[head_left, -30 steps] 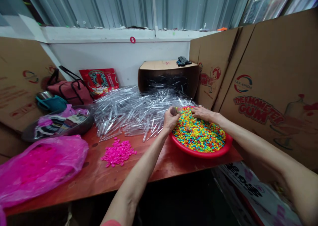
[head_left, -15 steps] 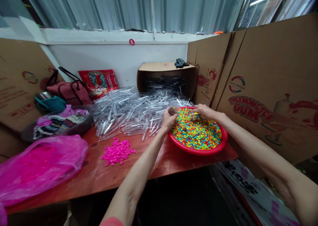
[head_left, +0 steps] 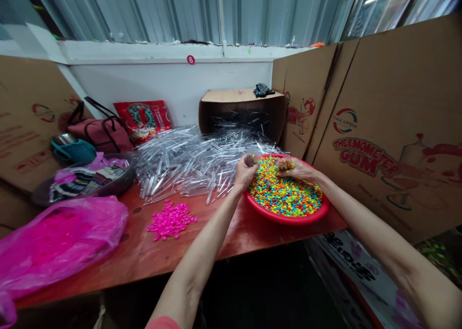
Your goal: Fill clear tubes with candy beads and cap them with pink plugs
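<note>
A red plastic basin heaped with multicoloured candy pellets sits on a red-brown wooden table at 1 o'clock from the person. The left hand hovers just above the basin's rim, fingers bunched narrow around something too small to tell. The right hand curls over the pile, holding a clump of pellets. Loose clear plastic tubes spread at 12 o'clock, a small heap of pink pellets lies at 11, and a pink plastic bag lies at 9.
</note>
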`<state>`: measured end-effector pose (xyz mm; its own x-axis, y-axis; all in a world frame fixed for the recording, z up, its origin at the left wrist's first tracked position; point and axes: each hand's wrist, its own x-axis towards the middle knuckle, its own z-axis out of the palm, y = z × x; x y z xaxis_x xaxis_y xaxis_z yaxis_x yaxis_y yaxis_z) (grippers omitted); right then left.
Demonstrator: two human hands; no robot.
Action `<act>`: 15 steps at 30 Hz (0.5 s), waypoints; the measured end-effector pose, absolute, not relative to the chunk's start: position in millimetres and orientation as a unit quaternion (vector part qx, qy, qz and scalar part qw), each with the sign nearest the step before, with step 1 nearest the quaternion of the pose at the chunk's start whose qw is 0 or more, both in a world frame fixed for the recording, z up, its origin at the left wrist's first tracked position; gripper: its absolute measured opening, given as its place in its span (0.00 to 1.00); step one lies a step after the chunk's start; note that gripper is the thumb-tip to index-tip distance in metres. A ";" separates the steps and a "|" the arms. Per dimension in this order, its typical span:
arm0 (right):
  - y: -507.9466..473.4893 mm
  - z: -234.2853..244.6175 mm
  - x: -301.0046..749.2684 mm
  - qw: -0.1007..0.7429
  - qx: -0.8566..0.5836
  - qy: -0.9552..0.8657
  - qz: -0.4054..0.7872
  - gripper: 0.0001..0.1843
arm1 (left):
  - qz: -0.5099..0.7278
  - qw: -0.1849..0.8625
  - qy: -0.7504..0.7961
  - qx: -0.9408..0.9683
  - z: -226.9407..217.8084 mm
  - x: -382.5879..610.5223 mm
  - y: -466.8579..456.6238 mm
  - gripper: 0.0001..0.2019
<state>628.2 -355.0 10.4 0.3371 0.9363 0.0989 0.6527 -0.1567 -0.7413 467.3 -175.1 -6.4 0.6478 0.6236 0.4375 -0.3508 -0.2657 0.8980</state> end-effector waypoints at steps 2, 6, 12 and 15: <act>-359.2 13.3 626.7 0.441 -0.715 -0.497 0.215 0.20 | 0.411 0.601 0.095 0.679 -5.4 466.1 -176.2 0.07; -362.8 25.7 632.9 0.492 -0.700 -0.486 0.179 0.23 | 0.413 0.607 0.089 0.673 -5.6 466.0 -176.6 0.06; -367.1 29.9 657.0 0.179 -0.784 -0.591 0.059 0.03 | 0.422 0.603 0.087 0.671 -10.4 470.6 -173.5 0.07; -365.6 9.3 658.2 0.069 -0.808 -0.582 -0.057 0.08 | 0.416 0.607 0.091 0.671 -12.5 471.9 -172.6 0.07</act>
<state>658.2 -365.6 9.3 0.3162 0.9329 0.1727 0.9486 -0.3130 -0.0460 471.9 -172.6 -12.5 0.6373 0.6265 0.4488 -0.3832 -0.2476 0.8899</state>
